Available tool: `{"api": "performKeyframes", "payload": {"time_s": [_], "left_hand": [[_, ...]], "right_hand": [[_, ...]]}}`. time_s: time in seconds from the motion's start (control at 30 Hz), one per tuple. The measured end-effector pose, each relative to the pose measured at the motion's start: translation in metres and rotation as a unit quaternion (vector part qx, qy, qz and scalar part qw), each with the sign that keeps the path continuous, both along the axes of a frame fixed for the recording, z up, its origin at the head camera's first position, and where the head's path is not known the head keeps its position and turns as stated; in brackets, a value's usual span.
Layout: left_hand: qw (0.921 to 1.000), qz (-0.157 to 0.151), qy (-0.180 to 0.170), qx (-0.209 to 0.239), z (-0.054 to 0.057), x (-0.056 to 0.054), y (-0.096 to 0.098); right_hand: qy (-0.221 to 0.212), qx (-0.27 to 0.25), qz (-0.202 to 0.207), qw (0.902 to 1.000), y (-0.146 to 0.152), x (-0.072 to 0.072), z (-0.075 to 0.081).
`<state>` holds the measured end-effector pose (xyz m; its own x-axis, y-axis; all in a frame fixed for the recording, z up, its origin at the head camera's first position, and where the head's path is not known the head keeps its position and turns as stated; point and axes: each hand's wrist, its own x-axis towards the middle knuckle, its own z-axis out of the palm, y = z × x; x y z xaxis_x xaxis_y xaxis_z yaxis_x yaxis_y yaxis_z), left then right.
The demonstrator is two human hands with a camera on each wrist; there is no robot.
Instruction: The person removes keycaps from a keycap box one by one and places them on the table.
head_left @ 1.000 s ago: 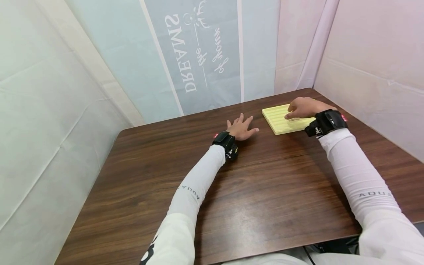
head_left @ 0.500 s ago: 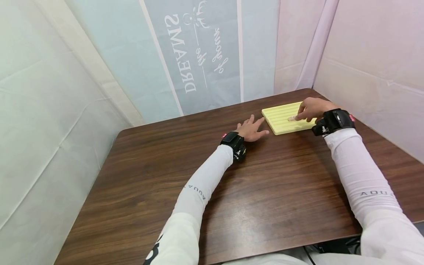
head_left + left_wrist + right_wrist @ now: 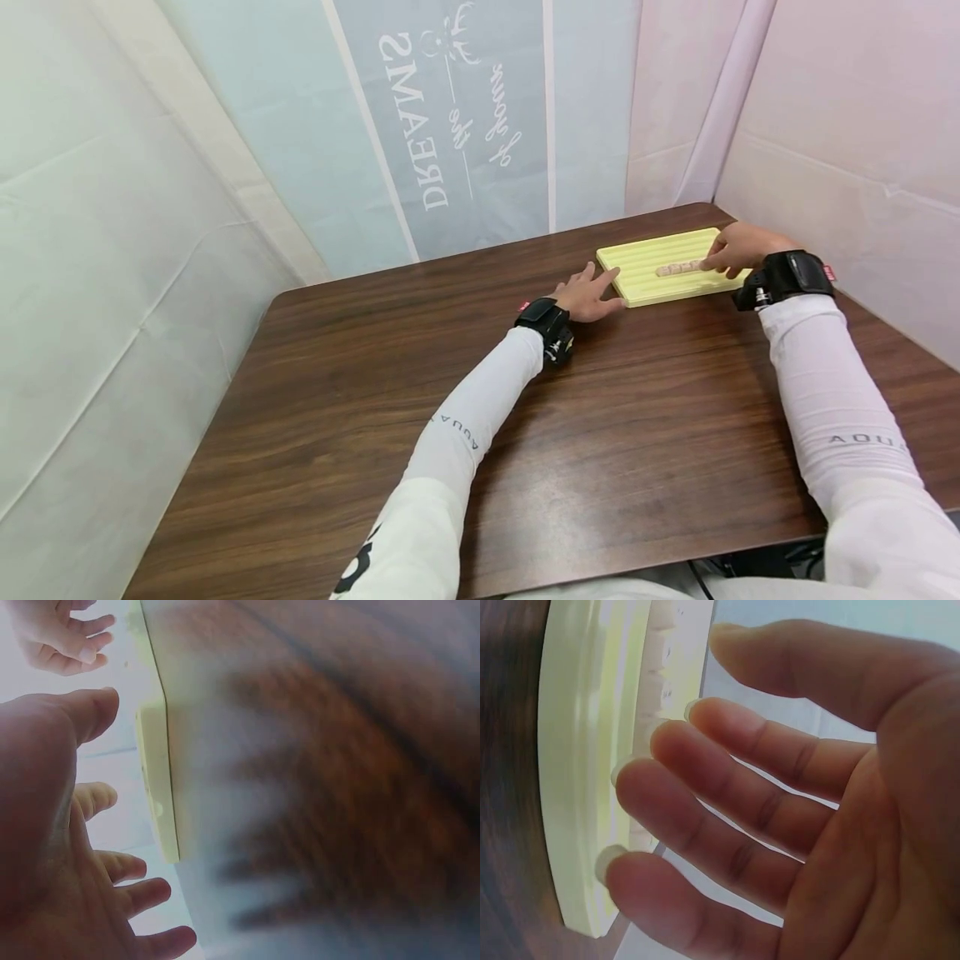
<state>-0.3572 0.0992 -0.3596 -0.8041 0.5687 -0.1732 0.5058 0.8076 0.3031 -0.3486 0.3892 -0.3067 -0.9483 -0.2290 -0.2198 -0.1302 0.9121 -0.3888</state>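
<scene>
A yellow grooved tray lies at the far right of the table. In one groove sits a row of small light wooden tiles, some with dark marks in the right wrist view. My right hand is over the right part of the tray, fingertips at the row's right end. In the right wrist view its thumb stands apart from loosely bent fingers, with nothing held between them. My left hand is at the tray's left end, fingers spread and holding nothing. In the left wrist view the tray's pale edge stands just beyond its fingertips.
The dark wood table reaches back to a printed curtain. White sheets hang on the left and right. A black cable shows below the table's front edge.
My right hand has moved rightward along the tray, uncovering the row of tiles. My left hand has slid right to the tray's left end. The head view has shifted slightly.
</scene>
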Motion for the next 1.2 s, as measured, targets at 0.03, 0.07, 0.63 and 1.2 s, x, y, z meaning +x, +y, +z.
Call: {"api": "performKeyframes", "payload": {"time_s": [0.03, 0.07, 0.63, 1.2], "left_hand": [[1.0, -0.002, -0.002, -0.001, 0.0, 0.001, 0.002], [1.0, -0.005, -0.004, 0.0, 0.0, 0.002, 0.003], [0.9996, -0.011, -0.018, -0.018, -0.001, 0.008, 0.016], [0.9984, -0.025, -0.012, -0.049, 0.001, 0.009, 0.02]], "right_hand": [[-0.001, 0.0, -0.003, 1.0, 0.002, 0.001, 0.0], [0.001, 0.001, -0.005, 1.0, 0.004, 0.002, 0.0], [0.064, 0.02, -0.111, 0.9915, 0.041, -0.001, -0.014], [0.122, 0.041, -0.1, 0.9866, 0.041, 0.001, -0.023]]}}
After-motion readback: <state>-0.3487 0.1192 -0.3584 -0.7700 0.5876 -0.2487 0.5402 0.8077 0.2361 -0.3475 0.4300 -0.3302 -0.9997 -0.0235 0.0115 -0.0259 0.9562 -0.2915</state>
